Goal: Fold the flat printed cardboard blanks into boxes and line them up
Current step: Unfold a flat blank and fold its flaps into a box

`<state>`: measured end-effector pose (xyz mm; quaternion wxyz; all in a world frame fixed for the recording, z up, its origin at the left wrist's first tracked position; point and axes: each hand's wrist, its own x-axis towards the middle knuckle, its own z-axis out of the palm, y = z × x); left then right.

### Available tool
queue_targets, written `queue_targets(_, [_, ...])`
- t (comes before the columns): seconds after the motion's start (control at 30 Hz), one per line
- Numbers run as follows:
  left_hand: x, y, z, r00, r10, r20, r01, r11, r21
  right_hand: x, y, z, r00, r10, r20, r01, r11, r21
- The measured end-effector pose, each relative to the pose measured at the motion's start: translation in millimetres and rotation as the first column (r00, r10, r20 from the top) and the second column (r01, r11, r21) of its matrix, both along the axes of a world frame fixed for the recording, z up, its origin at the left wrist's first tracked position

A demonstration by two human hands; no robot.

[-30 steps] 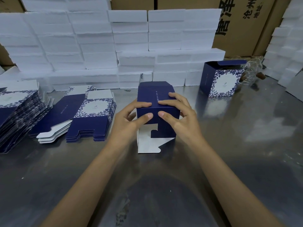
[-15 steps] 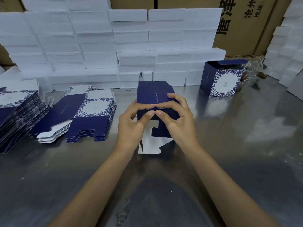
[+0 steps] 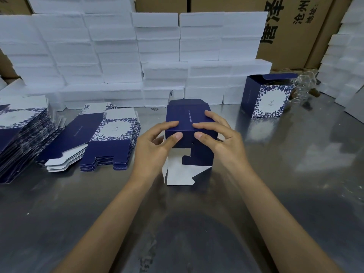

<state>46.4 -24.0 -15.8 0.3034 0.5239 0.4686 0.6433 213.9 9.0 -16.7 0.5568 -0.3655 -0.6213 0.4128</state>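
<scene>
A dark blue, half-folded box (image 3: 189, 119) lies on its side at the table's middle, its bottom flaps (image 3: 180, 172) open toward me, white inside. My left hand (image 3: 155, 146) grips its left near edge, thumb on the front face and fingers on top. My right hand (image 3: 218, 138) grips the right near edge the same way. A finished box (image 3: 269, 99) with a blue floral panel stands upright at the back right, lid flap open. Flat blanks lie in a low pile (image 3: 106, 138) to the left and a taller stack (image 3: 21, 136) at the far left.
The table is reflective metal (image 3: 275, 194). White foam blocks (image 3: 157, 56) are stacked along the back and at the right edge (image 3: 346, 56). Brown cartons (image 3: 285, 26) with black characters stand behind. Clear glass items (image 3: 303, 85) sit behind the finished box.
Both hands have shifted on the box: the thumbs pinched together at the near top edge half a second ago and now sit apart on the front face. The box stays in place.
</scene>
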Motion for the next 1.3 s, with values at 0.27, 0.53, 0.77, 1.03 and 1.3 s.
queue_targets(0.27, [-7, 4, -2, 0.995, 0.102, -0.02, -0.101, 0.995, 0.016, 23, 11, 2, 0.973, 0.154, -0.173, -0.183, 0.969, -0.166])
queue_targets(0.53, [-11, 9, -17, 0.971, 0.235, 0.036, -0.224, 0.956, -0.191, 38, 32, -19, 0.945, 0.001, -0.328, -0.174, 0.849, -0.498])
queue_targets(0.77, [9, 2, -16, 0.97, 0.017, 0.243, 0.094, 0.893, -0.44, 24, 16, 2, 0.986, 0.052, -0.156, -0.086, 0.972, -0.218])
queue_targets(1.03, [36, -10, -21, 0.86, -0.367, 0.354, 0.508, 0.557, -0.658, 24, 0, 18, 0.96, 0.127, 0.249, -0.134, 0.991, 0.01])
queue_targets(1.3, [-22, 2, 4, 0.886, 0.0, -0.464, -0.284, 0.792, -0.541, 25, 1, 15, 0.946, 0.12, 0.3, -0.114, 0.993, -0.038])
